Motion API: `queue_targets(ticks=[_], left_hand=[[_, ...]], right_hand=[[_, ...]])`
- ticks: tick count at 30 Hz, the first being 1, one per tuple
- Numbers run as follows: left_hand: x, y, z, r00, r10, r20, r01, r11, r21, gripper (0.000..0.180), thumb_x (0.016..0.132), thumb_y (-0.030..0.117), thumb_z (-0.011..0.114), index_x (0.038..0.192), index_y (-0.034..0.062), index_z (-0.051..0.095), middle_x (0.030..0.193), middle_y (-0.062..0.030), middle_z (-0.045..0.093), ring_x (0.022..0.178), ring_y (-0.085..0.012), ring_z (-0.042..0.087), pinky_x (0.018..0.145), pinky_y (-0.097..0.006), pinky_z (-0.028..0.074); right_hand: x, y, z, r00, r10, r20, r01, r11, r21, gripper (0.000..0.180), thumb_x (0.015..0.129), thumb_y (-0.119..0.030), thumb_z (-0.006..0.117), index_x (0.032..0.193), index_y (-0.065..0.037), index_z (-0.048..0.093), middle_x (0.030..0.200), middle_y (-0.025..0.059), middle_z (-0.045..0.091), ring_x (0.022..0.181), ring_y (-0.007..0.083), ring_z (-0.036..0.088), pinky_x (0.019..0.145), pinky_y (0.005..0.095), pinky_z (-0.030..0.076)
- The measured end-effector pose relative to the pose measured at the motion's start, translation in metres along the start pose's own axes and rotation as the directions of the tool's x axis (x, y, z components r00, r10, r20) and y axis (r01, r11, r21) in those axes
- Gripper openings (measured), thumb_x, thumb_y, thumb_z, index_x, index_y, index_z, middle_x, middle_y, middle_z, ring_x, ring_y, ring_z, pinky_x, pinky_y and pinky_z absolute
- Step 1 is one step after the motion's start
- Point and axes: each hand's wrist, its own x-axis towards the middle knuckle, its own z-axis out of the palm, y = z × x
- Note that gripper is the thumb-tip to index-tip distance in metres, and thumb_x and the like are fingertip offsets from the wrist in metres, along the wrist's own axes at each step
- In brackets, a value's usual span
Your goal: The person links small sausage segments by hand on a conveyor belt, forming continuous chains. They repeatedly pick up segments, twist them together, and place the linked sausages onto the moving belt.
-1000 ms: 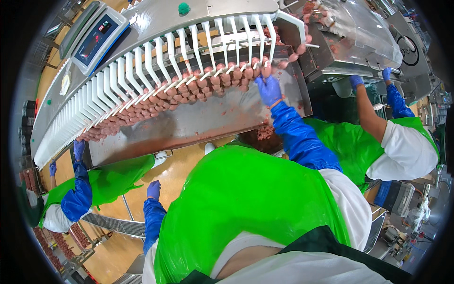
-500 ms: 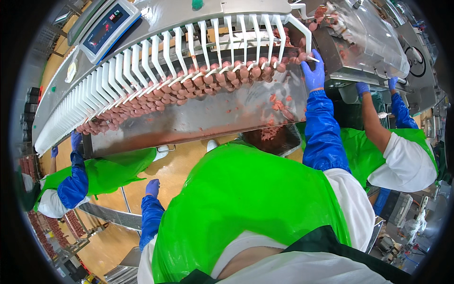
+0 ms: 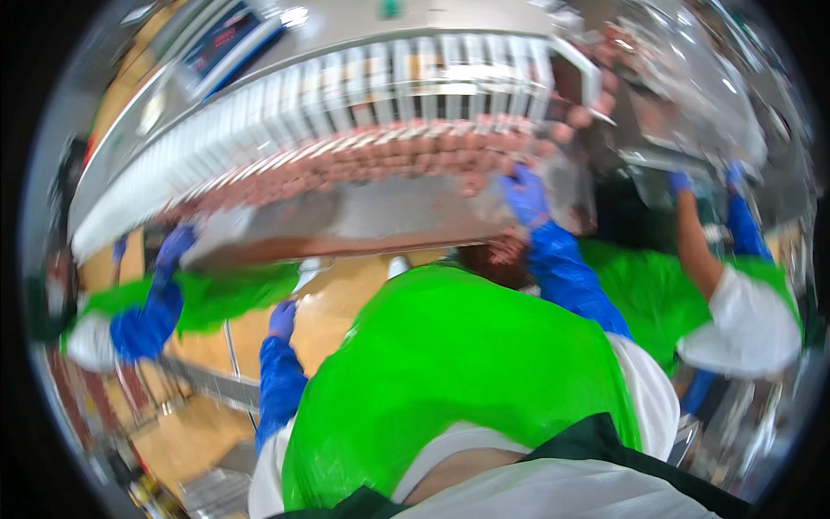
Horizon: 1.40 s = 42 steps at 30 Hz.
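Being held low beside the green apron (image 3: 467, 372), the left hand (image 3: 282, 319) was set apart from the metal tray (image 3: 372, 218); whether it was clenched could not be told. Over the tray, the right hand (image 3: 526, 197) was raised just beside the sausage links (image 3: 337, 164), its grasp blurred beyond telling. The links were hung along white prongs (image 3: 164, 169), beyond which a scale (image 3: 226, 48) was placed.
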Motion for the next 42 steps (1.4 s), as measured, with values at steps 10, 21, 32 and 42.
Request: queue_targets(ticks=[10, 21, 32, 42], left_hand=[[-0.039, -0.023, 0.011, 0.999, -0.016, -0.045, 0.030, 0.945, 0.325, 0.044, 0.090, 0.038, 0.055, 0.115, 0.0045, 0.068, 0.121, -0.0157, 0.065, 0.114, -0.0303, 0.060, 0.101, -0.039, 0.045], [-0.060, 0.001, 0.039, 0.998, -0.030, -0.052, 0.042, 0.966, 0.256, 0.046, 0.090, 0.039, 0.054, 0.119, 0.0048, 0.065, 0.123, -0.0162, 0.064, 0.117, -0.0310, 0.058, 0.103, -0.038, 0.042], [-0.061, 0.074, 0.054, 0.983, 0.179, -0.024, -0.169, 0.957, 0.234, 0.045, 0.092, 0.036, 0.054, 0.121, 0.0026, 0.063, 0.122, -0.0179, 0.064, 0.116, -0.0303, 0.059, 0.101, -0.037, 0.044], [-0.174, 0.453, 0.146, 0.166, 0.956, 0.241, -0.911, 0.243, -0.334, 0.052, 0.093, 0.036, 0.060, 0.136, 0.0065, 0.052, 0.130, -0.0140, 0.058, 0.115, -0.0252, 0.058, 0.099, -0.038, 0.045]], right_hand=[[0.091, 0.020, -0.155, 0.945, -0.207, -0.252, 0.198, 0.978, -0.061, 0.057, 0.085, -0.013, 0.072, 0.133, 0.005, 0.046, 0.122, 0.0090, 0.053, 0.115, 0.0190, 0.047, 0.102, 0.0349, 0.037], [0.041, 0.057, -0.060, 0.990, 0.141, -0.016, -0.122, 0.906, 0.405, 0.025, 0.098, -0.020, 0.053, 0.114, -0.001, 0.058, 0.095, 0.0022, 0.060, 0.081, 0.0101, 0.054, 0.070, 0.0246, 0.045], [0.051, 0.015, -0.119, 0.974, 0.003, 0.228, -0.089, 0.925, 0.370, 0.019, 0.089, -0.016, 0.052, 0.090, 0.000, 0.062, 0.076, 0.0017, 0.058, 0.071, 0.0126, 0.055, 0.065, 0.0218, 0.043], [0.011, -0.192, -0.125, 0.696, -0.067, 0.715, 0.004, 0.996, 0.089, 0.021, 0.087, -0.015, 0.057, 0.098, 0.001, 0.064, 0.078, 0.0033, 0.059, 0.070, 0.0138, 0.058, 0.064, 0.0283, 0.046]])
